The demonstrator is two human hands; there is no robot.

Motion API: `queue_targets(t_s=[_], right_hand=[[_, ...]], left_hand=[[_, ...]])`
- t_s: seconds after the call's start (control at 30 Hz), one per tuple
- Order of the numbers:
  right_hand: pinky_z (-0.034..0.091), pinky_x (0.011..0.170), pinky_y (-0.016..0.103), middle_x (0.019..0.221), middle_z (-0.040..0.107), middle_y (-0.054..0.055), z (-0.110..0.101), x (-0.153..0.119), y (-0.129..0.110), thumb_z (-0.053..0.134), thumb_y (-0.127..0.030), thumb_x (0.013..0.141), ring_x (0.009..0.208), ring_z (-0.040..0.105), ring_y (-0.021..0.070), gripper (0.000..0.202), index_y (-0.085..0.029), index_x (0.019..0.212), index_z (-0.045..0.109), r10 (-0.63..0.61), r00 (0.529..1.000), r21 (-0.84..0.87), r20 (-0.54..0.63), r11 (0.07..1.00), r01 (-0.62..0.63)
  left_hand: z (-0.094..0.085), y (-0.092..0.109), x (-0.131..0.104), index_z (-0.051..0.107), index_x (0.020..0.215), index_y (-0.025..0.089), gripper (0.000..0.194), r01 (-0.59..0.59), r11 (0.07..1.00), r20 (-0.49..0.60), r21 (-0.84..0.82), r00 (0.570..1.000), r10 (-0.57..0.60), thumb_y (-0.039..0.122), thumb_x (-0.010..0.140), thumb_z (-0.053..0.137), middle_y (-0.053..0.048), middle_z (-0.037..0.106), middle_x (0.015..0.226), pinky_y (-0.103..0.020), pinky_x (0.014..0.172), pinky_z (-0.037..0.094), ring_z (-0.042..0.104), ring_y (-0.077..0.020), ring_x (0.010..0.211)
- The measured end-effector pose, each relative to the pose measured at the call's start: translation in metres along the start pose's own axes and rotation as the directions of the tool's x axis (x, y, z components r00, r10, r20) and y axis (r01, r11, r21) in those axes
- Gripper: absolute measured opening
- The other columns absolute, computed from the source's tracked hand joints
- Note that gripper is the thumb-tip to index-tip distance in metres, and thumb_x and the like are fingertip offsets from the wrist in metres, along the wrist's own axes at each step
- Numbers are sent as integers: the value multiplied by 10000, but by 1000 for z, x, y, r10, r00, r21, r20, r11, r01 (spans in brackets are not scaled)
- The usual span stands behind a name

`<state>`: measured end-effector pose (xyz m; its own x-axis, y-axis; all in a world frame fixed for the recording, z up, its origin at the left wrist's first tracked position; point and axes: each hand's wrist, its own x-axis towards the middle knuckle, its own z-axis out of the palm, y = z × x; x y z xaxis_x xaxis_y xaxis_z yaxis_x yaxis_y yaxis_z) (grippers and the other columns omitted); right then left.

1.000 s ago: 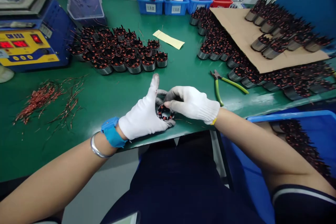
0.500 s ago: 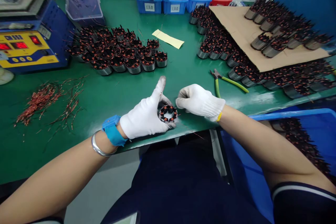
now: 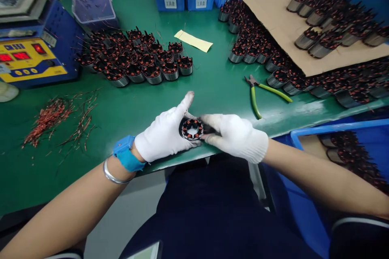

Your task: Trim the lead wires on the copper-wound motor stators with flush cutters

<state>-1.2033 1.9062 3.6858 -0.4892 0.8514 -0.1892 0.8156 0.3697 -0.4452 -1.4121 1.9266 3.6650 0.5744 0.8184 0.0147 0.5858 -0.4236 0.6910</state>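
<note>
My left hand (image 3: 165, 135), in a white glove, is wrapped round a motor stator (image 3: 184, 129) near the table's front edge, its thumb pointing up and away. The stator's open ring faces up, with copper windings and black insulation showing inside. My gloved right hand (image 3: 235, 133) is closed at the stator's right side, thumb and forefinger on its rim. Any wire between those fingertips is too small to make out. Green-handled cutting pliers (image 3: 254, 88) lie spread on the green table (image 3: 146, 107), beyond my right hand.
Rows of stators (image 3: 153, 73) stand at the back left, more (image 3: 251, 54) at the right, some on a cardboard sheet (image 3: 273, 28). Copper wire scraps (image 3: 50, 119) lie left, before a blue-yellow device (image 3: 33, 56). A yellow paper strip (image 3: 194, 41) and a blue crate (image 3: 343, 124) are also here.
My right hand has moved in from beside the stator to its right rim, the fingers now touching it. My left hand still holds the stator. The view has shifted slightly.
</note>
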Motion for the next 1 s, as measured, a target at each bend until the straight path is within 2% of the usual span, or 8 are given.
queue_targets(t_s=[0.1, 0.27, 0.43, 0.6, 0.7, 0.8, 0.9, 1.0], right_hand=[[465, 795, 304, 1046, 709, 40, -6, 3, 9, 488, -343, 893, 932, 650, 219, 318, -240, 1144, 653, 14, 998, 105, 57, 994, -20], [408, 599, 228, 854, 708, -15, -17, 5, 11, 631, -420, 812, 725, 611, 140, 293, -230, 1025, 697, 82, 982, 311, 172, 941, -134], [356, 565, 224, 761, 662, -23, -16, 6, 11, 566, -374, 854, 650, 548, 108, 229, -210, 920, 711, 44, 988, 323, 145, 942, -90], [322, 521, 225, 704, 622, -22, -18, 4, 15, 526, -325, 854, 591, 503, 102, 196, -195, 829, 671, 45, 991, 295, 123, 952, -80], [312, 530, 234, 727, 637, -16, -23, -2, 16, 513, -318, 855, 609, 515, 112, 185, -206, 816, 655, 53, 993, 210, 101, 975, -74], [259, 525, 268, 722, 643, 1, -30, -14, 10, 487, -342, 872, 599, 516, 137, 207, -222, 823, 648, 48, 998, -38, 35, 998, -46], [190, 534, 307, 691, 633, 33, -35, -21, 0, 446, -353, 896, 565, 507, 162, 251, -219, 832, 649, -30, 998, -320, -47, 947, 14], [189, 550, 317, 750, 654, 57, -35, -9, -5, 431, -340, 904, 596, 539, 178, 261, -211, 882, 656, -90, 993, -409, -83, 911, 49]], left_hand=[[-1, -2, 0, 93, 1533, 194, 1069, 13, 1000, 30, 26, 999, -13, 456, 700, 708, -88, 660, 1156, -374, 903, 500, 632, -245, 1030], [1, -2, -1, 332, 1465, 206, 873, -5, 991, 3, 136, 1000, 5, 516, 726, 678, -103, 643, 1148, -407, 885, 497, 621, -259, 994], [3, 7, -3, 577, 1191, 196, 514, -142, 984, -44, 106, 988, 147, 499, 783, 652, -61, 668, 1070, -341, 846, 482, 611, -207, 925], [3, 12, -1, 588, 1127, 187, 350, -167, 982, -15, 91, 986, 169, 370, 829, 615, -38, 663, 1036, -318, 823, 470, 589, -177, 893], [6, 13, -1, 568, 1134, 159, 360, -171, 977, -2, 131, 985, 172, 290, 800, 593, -67, 643, 1053, -353, 822, 467, 566, -207, 915], [11, 15, -1, 570, 1076, 130, 328, -167, 971, -22, 169, 985, 173, 275, 783, 547, -97, 622, 989, -391, 783, 461, 543, -237, 877], [14, 16, -1, 570, 1027, 116, 296, -163, 971, -42, 176, 984, 173, 300, 804, 509, -116, 603, 951, -409, 765, 452, 526, -246, 849], [16, 13, 1, 569, 982, 125, 240, -180, 969, -34, 169, 981, 188, 290, 820, 507, -103, 593, 915, -392, 755, 446, 519, -230, 825]])
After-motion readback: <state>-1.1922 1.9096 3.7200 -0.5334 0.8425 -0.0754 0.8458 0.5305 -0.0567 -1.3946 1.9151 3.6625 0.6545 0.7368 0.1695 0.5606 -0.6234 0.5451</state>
